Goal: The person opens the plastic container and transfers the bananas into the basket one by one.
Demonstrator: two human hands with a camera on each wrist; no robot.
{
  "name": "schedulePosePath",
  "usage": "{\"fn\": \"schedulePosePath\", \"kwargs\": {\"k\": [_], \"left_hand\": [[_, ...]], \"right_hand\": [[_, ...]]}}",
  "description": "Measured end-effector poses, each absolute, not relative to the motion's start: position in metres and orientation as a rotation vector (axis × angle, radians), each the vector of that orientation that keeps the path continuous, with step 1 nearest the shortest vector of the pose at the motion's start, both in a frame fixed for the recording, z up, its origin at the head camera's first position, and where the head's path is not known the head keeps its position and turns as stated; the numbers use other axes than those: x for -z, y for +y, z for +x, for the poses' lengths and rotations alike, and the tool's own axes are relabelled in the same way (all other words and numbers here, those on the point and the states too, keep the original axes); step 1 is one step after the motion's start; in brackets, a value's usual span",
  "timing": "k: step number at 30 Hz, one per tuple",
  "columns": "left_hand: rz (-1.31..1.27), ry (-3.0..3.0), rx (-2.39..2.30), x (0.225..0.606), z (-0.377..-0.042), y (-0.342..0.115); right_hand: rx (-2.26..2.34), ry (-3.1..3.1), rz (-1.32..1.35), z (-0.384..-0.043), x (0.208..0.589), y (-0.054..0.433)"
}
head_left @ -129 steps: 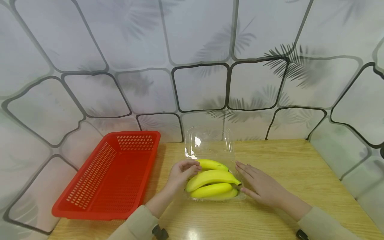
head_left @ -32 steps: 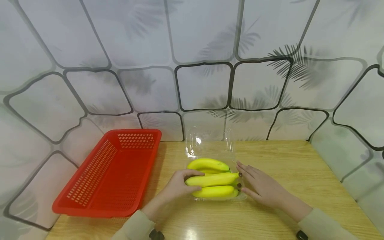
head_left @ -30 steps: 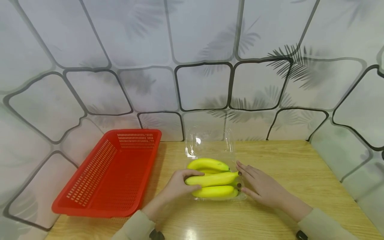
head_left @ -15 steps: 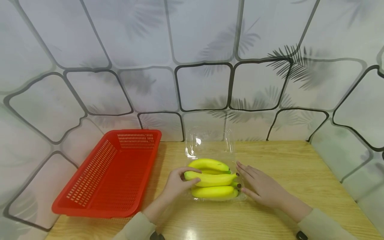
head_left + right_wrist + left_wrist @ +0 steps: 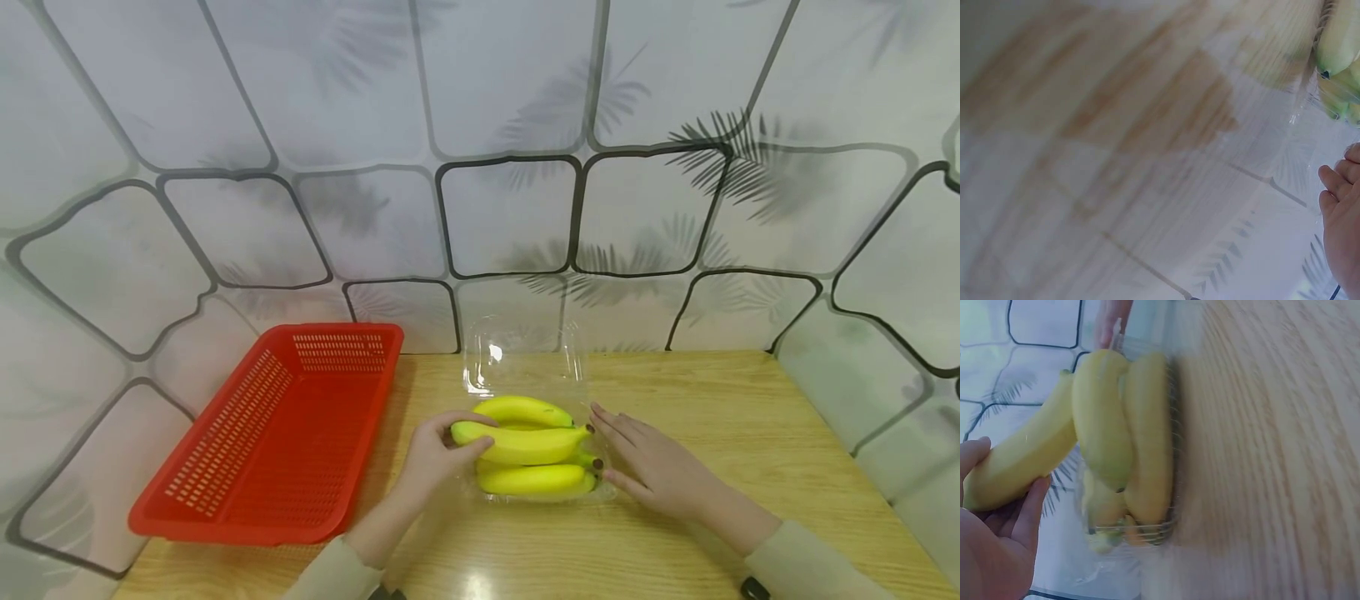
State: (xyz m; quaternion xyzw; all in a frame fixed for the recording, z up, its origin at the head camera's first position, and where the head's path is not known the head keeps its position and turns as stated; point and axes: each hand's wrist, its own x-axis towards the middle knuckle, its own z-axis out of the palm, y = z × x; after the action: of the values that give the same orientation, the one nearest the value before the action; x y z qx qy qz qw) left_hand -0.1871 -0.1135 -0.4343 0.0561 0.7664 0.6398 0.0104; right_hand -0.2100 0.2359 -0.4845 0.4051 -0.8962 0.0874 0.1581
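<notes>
My left hand pinches the left end of a yellow banana, thumb on the near side and fingers on the far side. In the left wrist view this banana is tilted away from the others. Several more bananas lie below it in a clear plastic clamshell box, whose lid stands open toward the wall. My right hand rests at the box's right side with its fingers straight. In the right wrist view that hand shows only in part, at the right edge.
A red perforated plastic basket stands to the left on the wooden table. A patterned wall rises behind the table and along both sides.
Over the last second, my left hand has drawn the banana a little to the left. Earlier, that hand hovered over the box with nothing in it. The right hand has stayed put.
</notes>
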Motion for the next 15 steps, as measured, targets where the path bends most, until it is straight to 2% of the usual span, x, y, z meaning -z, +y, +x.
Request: {"fn": "schedulePosePath", "kwargs": {"k": [15], "left_hand": [[0.085, 2.358, -2.139, 0.408, -0.175, -0.13]], "right_hand": [[-0.252, -2.553, 1.168, -0.21, 0.484, 0.236]]}}
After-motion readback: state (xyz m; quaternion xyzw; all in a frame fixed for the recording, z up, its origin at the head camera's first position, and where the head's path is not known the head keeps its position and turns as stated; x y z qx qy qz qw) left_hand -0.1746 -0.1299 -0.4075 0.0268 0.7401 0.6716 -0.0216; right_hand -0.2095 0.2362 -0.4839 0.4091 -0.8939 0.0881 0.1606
